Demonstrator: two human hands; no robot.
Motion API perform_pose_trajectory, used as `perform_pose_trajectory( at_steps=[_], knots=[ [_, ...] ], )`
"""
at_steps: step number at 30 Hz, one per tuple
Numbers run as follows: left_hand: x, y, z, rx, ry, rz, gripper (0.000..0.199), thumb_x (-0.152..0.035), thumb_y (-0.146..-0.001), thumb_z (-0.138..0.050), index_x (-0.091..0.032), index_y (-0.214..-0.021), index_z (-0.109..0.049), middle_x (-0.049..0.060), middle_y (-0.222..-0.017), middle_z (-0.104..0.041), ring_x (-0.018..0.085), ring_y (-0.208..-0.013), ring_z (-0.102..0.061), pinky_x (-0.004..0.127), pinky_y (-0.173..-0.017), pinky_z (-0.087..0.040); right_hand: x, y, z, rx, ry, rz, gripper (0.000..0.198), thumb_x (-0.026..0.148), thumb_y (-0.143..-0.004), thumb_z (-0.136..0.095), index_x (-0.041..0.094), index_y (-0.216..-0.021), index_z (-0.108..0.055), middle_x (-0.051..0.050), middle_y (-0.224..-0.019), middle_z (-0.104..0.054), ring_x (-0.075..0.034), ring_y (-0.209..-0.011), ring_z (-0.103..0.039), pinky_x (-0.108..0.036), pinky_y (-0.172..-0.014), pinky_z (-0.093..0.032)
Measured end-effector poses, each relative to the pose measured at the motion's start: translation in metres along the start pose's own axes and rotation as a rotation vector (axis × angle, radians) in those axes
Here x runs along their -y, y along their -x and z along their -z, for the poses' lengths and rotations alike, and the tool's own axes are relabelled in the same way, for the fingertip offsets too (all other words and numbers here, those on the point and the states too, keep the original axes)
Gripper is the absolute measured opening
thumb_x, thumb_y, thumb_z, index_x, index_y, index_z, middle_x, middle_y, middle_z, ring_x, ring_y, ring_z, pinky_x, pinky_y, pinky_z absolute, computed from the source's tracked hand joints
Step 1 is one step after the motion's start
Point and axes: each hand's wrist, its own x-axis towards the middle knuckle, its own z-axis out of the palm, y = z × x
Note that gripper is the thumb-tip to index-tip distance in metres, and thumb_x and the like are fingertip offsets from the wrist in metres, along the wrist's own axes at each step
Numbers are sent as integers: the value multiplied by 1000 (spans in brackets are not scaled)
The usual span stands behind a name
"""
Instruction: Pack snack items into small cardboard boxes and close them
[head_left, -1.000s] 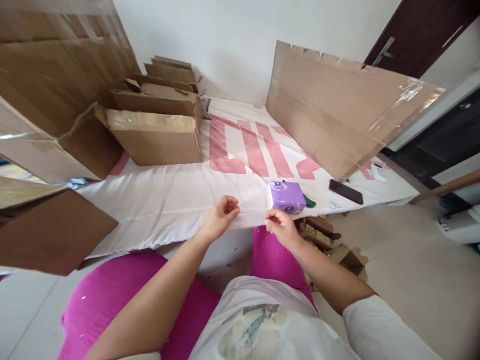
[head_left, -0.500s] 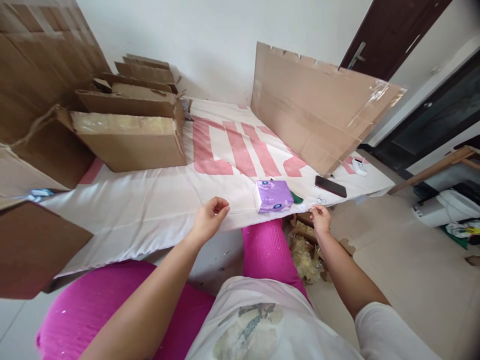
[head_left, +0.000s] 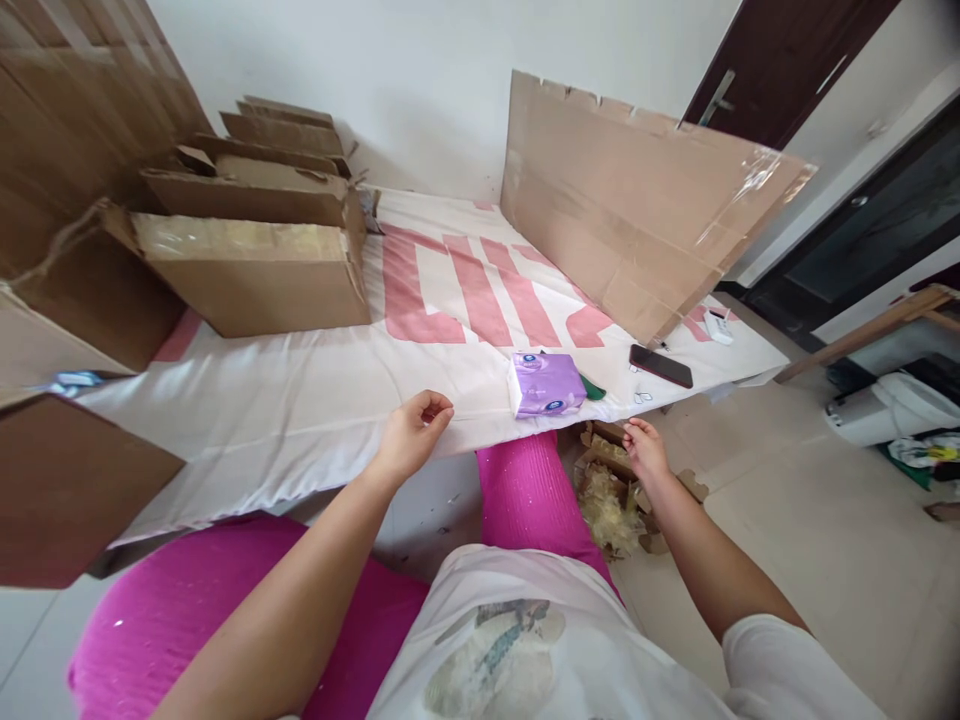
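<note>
Nearest, two hands work apart. The left hand (head_left: 414, 436) is over the counter's near edge, fingers curled toward the thumb; I cannot tell whether they meet on something fine. The right hand (head_left: 645, 447) is just off that edge, its fingertips bunched together; whether they pinch anything, I cannot tell. I judge this to be mid-step, since both hands are raised and poised. No finished piece shows beside them, so how much is done or left cannot be read here.

Below the right hand, on the floor, is one heap of yellowish scraps (head_left: 604, 508) among torn cartons (head_left: 686, 488), too overlapped to count.

On the cloth-covered counter (head_left: 300, 410), between the hands and slightly beyond, lies one purple pack (head_left: 549, 386), with one green item (head_left: 595, 389) partly behind it. To its right is one dark phone (head_left: 660, 366); farther on, one small white device (head_left: 718, 326).

Farther left, one box (head_left: 277, 300) is filled to its top with yellowish material (head_left: 240, 238); several more overlap behind. One large cardboard panel (head_left: 600, 200) stands at the back right.
</note>
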Motion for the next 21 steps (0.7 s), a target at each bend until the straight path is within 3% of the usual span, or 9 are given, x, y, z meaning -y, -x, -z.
perform_pose_trajectory(
  at_steps=[8,12,17,19,21],
  knots=[
    [2,0,1,24,-54,-8,20,-40,-75,-53,-22,-80,-59,1,-75,-65,17,-72,-58,28,-72,-46,1,7,1,23,-15,38,33,29,-48,-75,19,-70,-52,9,-51,-51,-5,-44,-45,-17,-42,-34],
    [8,-2,0,153,-175,-9,18,-39,-75,-52,-22,-75,-59,0,-73,-65,17,-68,-58,27,-65,-43,21,-6,5,24,-17,46,33,29,-51,-72,21,-69,-46,10,-51,-49,-5,-45,-45,-17,-42,-34],
    [10,-6,2,155,-253,25,17,-38,-74,-52,-23,-70,-58,-1,-67,-64,17,-62,-56,27,-61,-40,27,-24,14,-3,118,-6,30,24,-58,-76,19,-64,-47,8,-51,-49,-6,-44,-45,-18,-41,-35],
    [8,-7,3,158,-251,32,17,-38,-73,-52,-23,-69,-58,-1,-66,-64,16,-61,-55,26,-60,-39,17,-26,17,-34,201,-38,21,27,-72,-74,15,-75,-56,3,-64,-58,-9,-52,-53,-21,-49,-44],
    [6,-6,3,159,-245,36,16,-37,-72,-52,-23,-68,-58,-1,-66,-64,16,-61,-55,26,-59,-38,6,-22,25,-70,271,-58,23,32,-86,-64,14,-99,-61,-3,-93,-65,-13,-75,-62,-29,-66,-54]
  ],
)
